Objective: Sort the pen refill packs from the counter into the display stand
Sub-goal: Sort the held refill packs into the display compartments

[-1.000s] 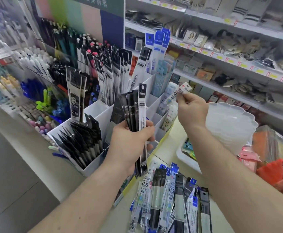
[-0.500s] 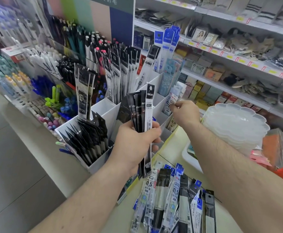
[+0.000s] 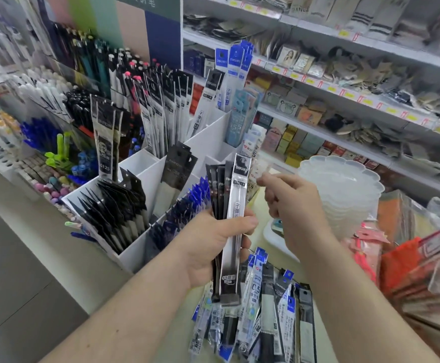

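A fan of slim black and clear plastic pen refill packs (image 3: 229, 205) stands upright in the gripping left hand (image 3: 213, 244), above the loose pile of packs (image 3: 260, 310) beside the white compartmented display stand (image 3: 145, 179), while the right hand (image 3: 289, 203), fingers loosely curled, holds nothing.

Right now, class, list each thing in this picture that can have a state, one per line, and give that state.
Left hand: grips a fan of refill packs.
Held refill packs: upright, fanned, above the counter.
Right hand: fingers loosely curled, apparently empty, beside the held packs.
Loose refill packs: lying heaped on the counter.
Display stand: compartments partly filled, one near the middle looks empty.
Clear trays: stacked.
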Available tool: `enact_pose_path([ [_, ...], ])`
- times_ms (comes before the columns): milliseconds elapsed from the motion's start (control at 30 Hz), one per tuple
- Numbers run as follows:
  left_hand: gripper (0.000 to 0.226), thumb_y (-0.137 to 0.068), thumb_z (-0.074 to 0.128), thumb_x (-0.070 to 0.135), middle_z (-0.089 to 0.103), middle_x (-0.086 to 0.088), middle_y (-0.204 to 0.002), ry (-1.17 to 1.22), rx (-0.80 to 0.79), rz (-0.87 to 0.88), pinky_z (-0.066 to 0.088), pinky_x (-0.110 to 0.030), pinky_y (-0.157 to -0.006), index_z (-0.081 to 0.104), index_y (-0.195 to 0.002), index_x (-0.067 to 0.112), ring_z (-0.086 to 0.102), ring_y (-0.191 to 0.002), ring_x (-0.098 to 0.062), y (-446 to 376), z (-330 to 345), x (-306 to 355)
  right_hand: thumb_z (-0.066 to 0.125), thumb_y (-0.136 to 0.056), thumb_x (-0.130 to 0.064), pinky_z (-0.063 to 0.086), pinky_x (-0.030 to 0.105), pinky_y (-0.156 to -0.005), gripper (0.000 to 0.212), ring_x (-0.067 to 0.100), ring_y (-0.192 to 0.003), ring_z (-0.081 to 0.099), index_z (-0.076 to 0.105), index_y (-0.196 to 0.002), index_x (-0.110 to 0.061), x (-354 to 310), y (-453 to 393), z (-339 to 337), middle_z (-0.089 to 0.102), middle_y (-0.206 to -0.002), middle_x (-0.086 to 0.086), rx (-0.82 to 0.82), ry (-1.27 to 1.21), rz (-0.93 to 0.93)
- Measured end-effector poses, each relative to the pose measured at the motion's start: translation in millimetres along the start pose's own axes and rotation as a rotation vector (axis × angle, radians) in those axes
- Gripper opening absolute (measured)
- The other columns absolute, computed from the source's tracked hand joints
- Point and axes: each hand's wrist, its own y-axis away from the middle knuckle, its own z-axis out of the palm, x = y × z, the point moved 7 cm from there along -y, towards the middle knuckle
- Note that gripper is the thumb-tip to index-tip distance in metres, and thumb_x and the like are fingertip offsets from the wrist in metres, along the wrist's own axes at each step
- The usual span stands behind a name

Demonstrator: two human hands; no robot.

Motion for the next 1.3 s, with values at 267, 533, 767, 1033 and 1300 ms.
enact_pose_path([
  [267, 0.019, -0.09, 0.051, -0.008, 0.065, -0.015, -0.075, -0.04, -0.126, -0.056, 0.055, -0.031, -0.056, 0.067, -0.096, 0.0, 0.062, -0.061, -0.021, 1, 19, -32, 0.069, -0.088, -0.003, 0.046, 0.029, -0.043, 0.02, 0.018, -0.046, 0.05, 0.066, -0.07, 0.005, 25, 55, -10, 0.058, -0.057, 0.008, -0.107, 0.061, 0.045],
  [533, 0.024, -0.092, 0.049, -0.011, 0.075, -0.016, -0.099, 0.031, -0.169, -0.075, 0.06, -0.044, -0.078, 0.064, -0.106, 0.003, 0.073, -0.084, -0.028, 6, 20, -40, 0.051, -0.1, -0.009, 0.059, 0.05, -0.06, 0.013, 0.032, -0.063, 0.063, 0.06, -0.09, -0.009, 26, 62, -52, 0.06, -0.071, 0.014, 0.156, -0.228, 0.103],
  [767, 0.014, -0.089, 0.062, -0.006, 0.075, -0.014, -0.089, -0.114, -0.103, 0.036, 0.059, -0.041, -0.072, 0.064, -0.1, 0.003, 0.071, -0.076, -0.028, 16, 13, -37, 0.065, -0.093, -0.013, 0.055, 0.051, -0.076, 0.008, 0.03, -0.07, 0.063, 0.069, -0.087, -0.008, 35, 72, -47, 0.065, -0.073, 0.011, 0.057, -0.211, 0.15],
  [1033, 0.011, -0.096, 0.057, 0.002, 0.076, -0.008, -0.085, -0.193, 0.077, 0.159, 0.059, -0.04, -0.071, 0.063, -0.105, 0.005, 0.07, -0.069, -0.021, 26, -3, -17, 0.069, -0.09, -0.015, 0.023, 0.025, -0.052, 0.017, 0.011, -0.05, 0.029, 0.07, -0.073, -0.013, 36, 61, -40, 0.044, -0.059, -0.001, 0.0, -0.226, 0.149],
  [1300, 0.013, -0.097, 0.053, -0.001, 0.066, -0.007, -0.07, -0.077, 0.251, 0.337, 0.05, -0.032, -0.059, 0.062, -0.094, 0.008, 0.057, -0.052, -0.018, 38, -22, 35, 0.065, -0.094, -0.012, 0.035, 0.02, -0.045, 0.025, 0.008, -0.04, 0.044, 0.06, -0.069, -0.011, -1, 30, -27, 0.05, -0.052, -0.004, 0.072, -0.26, 0.07],
])
